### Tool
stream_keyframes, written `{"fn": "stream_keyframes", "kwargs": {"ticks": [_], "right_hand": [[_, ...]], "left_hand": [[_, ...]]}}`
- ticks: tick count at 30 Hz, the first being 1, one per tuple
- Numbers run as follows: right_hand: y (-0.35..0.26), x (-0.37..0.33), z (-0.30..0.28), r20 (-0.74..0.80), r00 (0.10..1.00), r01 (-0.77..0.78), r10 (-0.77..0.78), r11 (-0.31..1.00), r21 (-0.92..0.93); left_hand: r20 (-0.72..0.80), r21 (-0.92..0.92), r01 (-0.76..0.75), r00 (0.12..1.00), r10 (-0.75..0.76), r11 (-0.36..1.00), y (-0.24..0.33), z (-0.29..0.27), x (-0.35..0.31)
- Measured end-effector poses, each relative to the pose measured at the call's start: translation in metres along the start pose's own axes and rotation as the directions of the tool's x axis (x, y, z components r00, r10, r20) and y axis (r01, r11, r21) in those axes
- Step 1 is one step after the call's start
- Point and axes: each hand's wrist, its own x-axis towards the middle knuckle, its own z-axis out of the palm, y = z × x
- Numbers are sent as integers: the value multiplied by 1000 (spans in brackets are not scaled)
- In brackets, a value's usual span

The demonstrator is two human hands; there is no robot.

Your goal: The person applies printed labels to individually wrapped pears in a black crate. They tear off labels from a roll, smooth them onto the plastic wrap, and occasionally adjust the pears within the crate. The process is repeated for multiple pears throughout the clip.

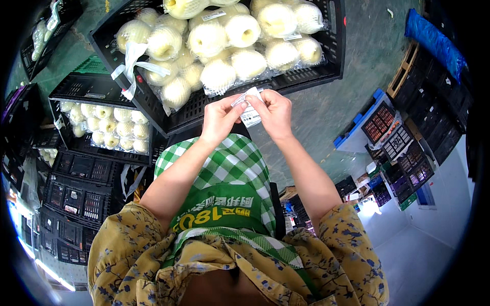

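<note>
Both my hands meet in front of my apron, fingers pinched on one small white printed label (pixel 250 115). My left hand (pixel 220 116) grips its left edge, and my right hand (pixel 276 113) has its upper right side between thumb and finger. Just beyond them stands a large black plastic crate (pixel 184 118). It holds several clear packs of round pale fruit in white foam nets (pixel 244 30); some packs bear small white labels. A strip of white plastic (pixel 133 69) is tied to the crate's left corner.
To the left, another black crate (pixel 76 92) holds more netted fruit (pixel 109 125), above stacked black crates (pixel 76 199). At right are a blue-edged panel (pixel 360 120), crate stacks (pixel 434 112) and a blue plastic bundle (pixel 434 41). Green floor (pixel 326 127) shows between.
</note>
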Motion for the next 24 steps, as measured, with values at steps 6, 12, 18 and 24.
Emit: {"fn": "stream_keyframes", "kwargs": {"ticks": [6,12,18,24], "right_hand": [[13,4,11,133,987,-140,93,903,405],[23,34,2,53,966,-258,254,960,108],[71,78,31,123,923,-358,364,931,-65],[69,118,72,127,760,-647,637,727,227]], "left_hand": [[-146,22,-101,984,103,995,-11,-3,15],[-189,-704,131,913,-361,698,7,-35,80],[-57,-718,236,917,-394,655,-1,-57,120],[-145,-472,236,930,-339,849,-14,-72,120]]}}
